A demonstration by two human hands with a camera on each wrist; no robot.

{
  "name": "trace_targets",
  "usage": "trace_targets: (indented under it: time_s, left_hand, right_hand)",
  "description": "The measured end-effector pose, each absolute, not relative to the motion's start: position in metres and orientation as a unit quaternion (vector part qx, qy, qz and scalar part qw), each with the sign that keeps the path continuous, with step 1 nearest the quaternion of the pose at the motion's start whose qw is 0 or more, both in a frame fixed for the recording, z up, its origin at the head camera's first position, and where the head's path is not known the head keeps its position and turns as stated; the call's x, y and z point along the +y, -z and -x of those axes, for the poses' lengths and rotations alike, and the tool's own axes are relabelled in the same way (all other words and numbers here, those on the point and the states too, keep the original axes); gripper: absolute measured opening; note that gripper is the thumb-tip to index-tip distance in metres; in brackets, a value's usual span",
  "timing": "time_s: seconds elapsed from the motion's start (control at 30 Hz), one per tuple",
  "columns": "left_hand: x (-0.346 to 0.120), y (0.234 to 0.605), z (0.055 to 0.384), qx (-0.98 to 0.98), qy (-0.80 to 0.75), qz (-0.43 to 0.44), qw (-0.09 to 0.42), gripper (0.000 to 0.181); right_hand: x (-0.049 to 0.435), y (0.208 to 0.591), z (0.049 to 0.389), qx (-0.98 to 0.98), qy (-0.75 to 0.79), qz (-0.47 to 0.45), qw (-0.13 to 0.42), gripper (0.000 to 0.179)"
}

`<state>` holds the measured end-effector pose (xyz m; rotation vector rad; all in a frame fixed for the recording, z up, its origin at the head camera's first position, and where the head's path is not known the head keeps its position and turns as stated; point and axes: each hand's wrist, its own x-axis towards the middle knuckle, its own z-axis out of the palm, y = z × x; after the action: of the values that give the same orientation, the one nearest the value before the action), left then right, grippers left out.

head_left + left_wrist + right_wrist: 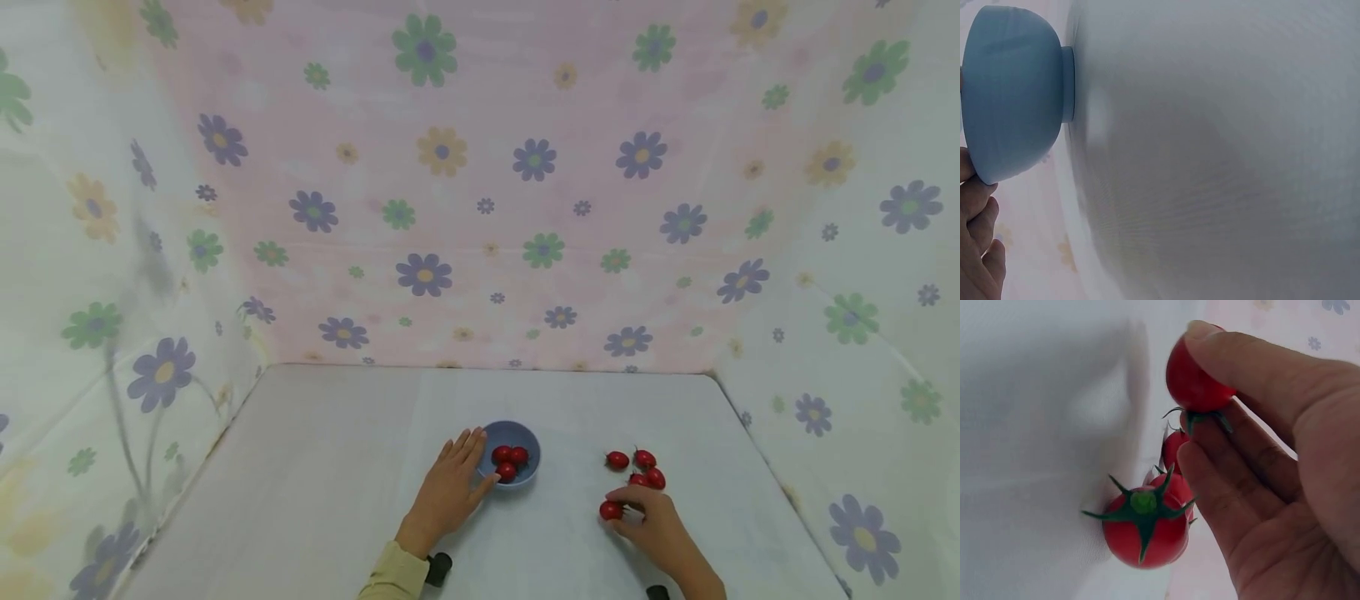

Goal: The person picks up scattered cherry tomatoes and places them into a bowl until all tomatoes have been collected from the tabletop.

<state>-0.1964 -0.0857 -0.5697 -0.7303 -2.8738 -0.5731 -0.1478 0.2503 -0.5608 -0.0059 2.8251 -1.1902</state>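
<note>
My right hand (654, 525) pinches a red cherry tomato (1194, 378) with a green calyx between thumb and fingers, close over the white table. Just beyond it lie several more cherry tomatoes (617, 461), one of them (1144, 534) large in the right wrist view with its stem end facing the camera. A small blue bowl (531, 479) stands upright at the table's middle, holding three cherry tomatoes (506, 472). My left hand (446, 492) rests at the bowl's left side, fingers stretched along the rim and thumb at its near edge.
The white-covered table (337, 467) ends at a flower-patterned pink cloth wall (465, 208) behind, with pale flowered cloth at both sides. Black devices (438, 570) sit at both wrists.
</note>
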Motion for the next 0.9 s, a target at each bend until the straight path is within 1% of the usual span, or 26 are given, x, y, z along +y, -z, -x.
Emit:
trace_targets:
  time_s: [0.13,0.37,0.67,0.9]
  left_hand:
    - [-0.086,0.571,0.197,-0.951,0.185,0.240,0.060,0.072]
    - [-0.086,0.569,0.196,-0.951,0.193,0.237,0.048,0.073]
    - [-0.086,0.569,0.195,-0.949,0.192,0.240,0.061,0.072]
    - [-0.086,0.570,0.196,-0.949,0.191,0.242,0.062,0.072]
  right_hand:
    - [0.246,0.561,0.149,0.912,0.409,0.011,0.021,0.034]
    - [0.240,0.566,0.153,0.892,0.451,0.020,0.007,0.035]
    - [0.226,0.575,0.163,0.868,0.495,0.032,-0.019,0.037]
    - [0.214,0.577,0.169,0.857,0.511,0.044,-0.041,0.038]
